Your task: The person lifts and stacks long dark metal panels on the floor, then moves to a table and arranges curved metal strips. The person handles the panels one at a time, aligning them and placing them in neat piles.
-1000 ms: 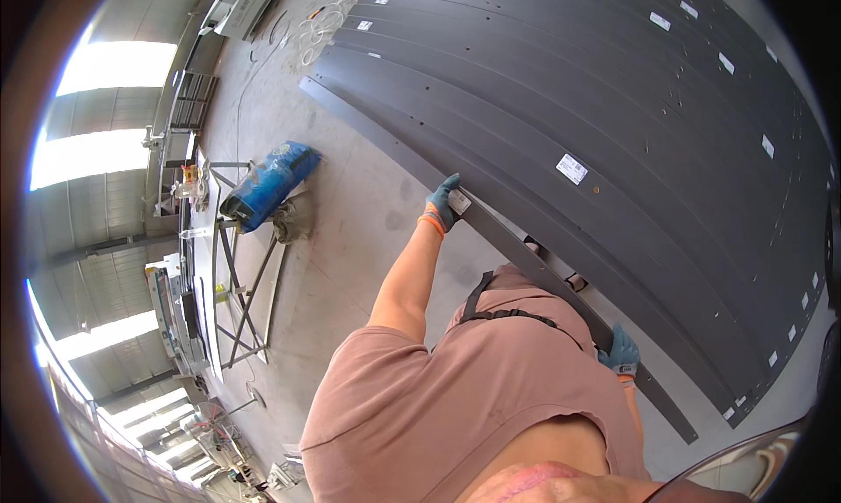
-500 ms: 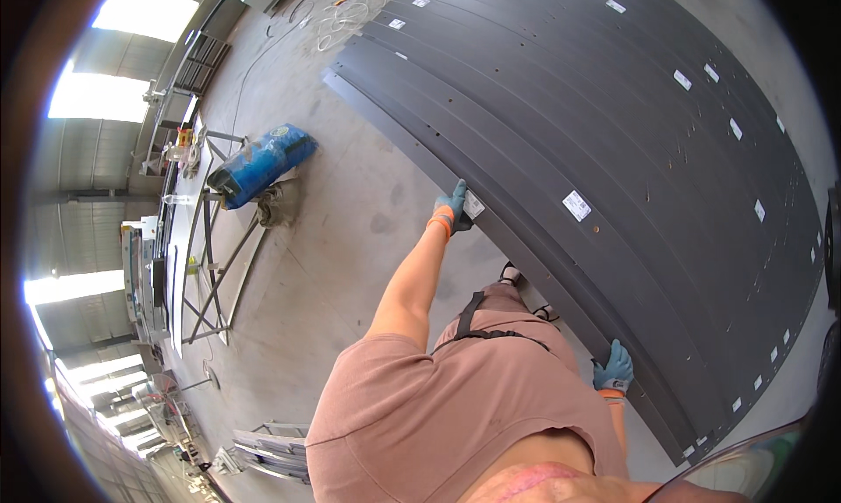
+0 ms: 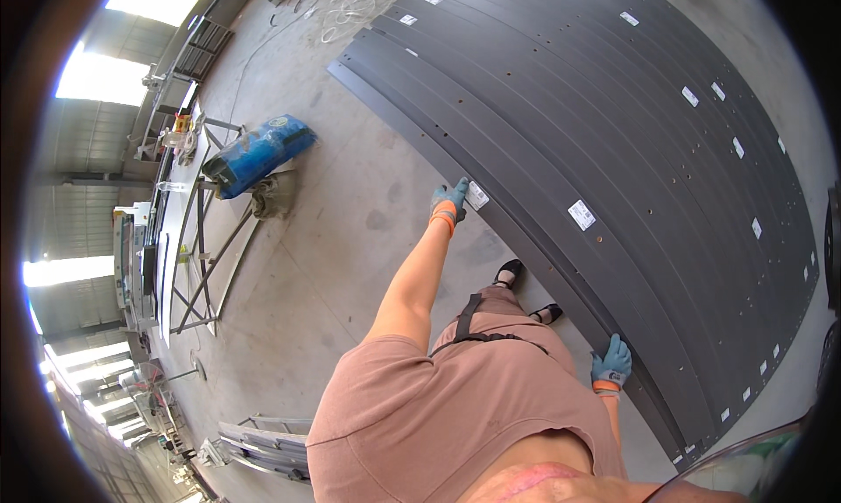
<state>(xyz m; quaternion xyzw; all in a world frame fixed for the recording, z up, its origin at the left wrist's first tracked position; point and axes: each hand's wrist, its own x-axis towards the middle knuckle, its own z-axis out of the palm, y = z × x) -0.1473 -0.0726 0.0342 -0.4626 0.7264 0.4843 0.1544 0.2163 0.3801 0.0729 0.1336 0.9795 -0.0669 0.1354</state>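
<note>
A long dark grey metal panel (image 3: 545, 260) runs diagonally in front of me, its near edge at both my hands. My left hand (image 3: 450, 202), in a grey-blue glove with an orange cuff, is closed at this edge beside a white label (image 3: 476, 195). Part of its fingers is hidden by the panel edge. Farther right and closer to my body, my right hand (image 3: 612, 364), gloved alike, grips the same edge with fingers over the top face. More dark grey panels (image 3: 648, 153) lie side by side beyond it, with small holes and white labels.
My feet (image 3: 508, 274) stand on the concrete floor just short of the panel edge. Leftward, a blue plastic-wrapped bundle (image 3: 261, 155) rests by a metal-framed table (image 3: 203, 267). Tangled pale cord (image 3: 355, 11) lies at the far left of the panels. Metal profiles (image 3: 263, 446) are stacked at lower left.
The panel edge has shifted slightly away from my feet, so more of both shoes shows. My hands stay at nearly the same places along the edge. The view has turned slightly.
</note>
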